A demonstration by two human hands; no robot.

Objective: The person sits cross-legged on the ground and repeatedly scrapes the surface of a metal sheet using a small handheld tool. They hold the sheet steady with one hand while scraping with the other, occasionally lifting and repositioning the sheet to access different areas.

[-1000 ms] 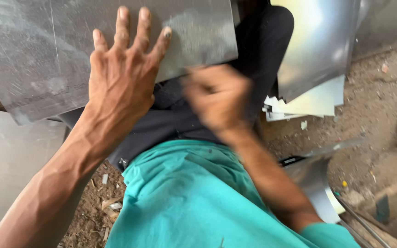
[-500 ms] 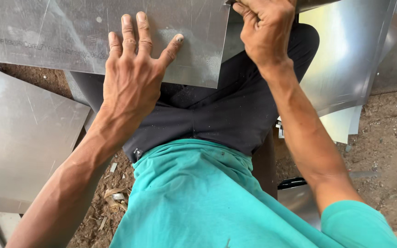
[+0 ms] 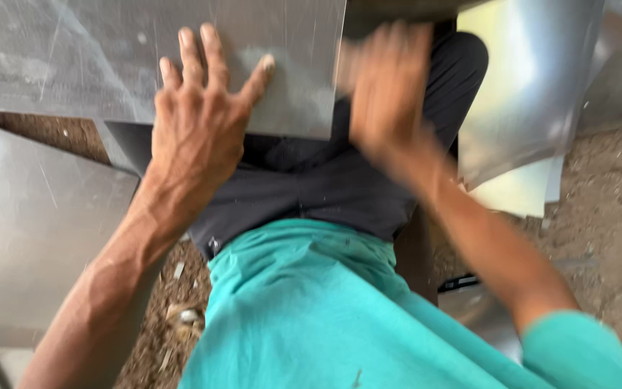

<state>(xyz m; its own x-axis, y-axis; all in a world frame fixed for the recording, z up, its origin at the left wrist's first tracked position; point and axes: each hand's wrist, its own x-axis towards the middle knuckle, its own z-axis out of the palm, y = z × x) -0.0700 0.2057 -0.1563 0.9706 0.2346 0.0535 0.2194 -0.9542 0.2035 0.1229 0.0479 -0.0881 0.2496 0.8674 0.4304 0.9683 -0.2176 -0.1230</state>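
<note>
Head view: metal sheet (image 3: 109, 57) under left hand (image 3: 196, 137).

Soft, even daylight with no hard shadows, pale glare washing the curved metal sheet (image 3: 534, 79) at upper right, dull scratched sheen on the flat metal sheet (image 3: 109, 57), heavy motion blur smearing the right hand (image 3: 386, 86) and forearm, left hand (image 3: 196, 137) fairly sharp, slight softness toward the edges.

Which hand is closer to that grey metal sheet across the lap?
Left. The left hand lies flat on the metal sheet, fingers spread. The blurred right hand sits just past its right edge.
</note>
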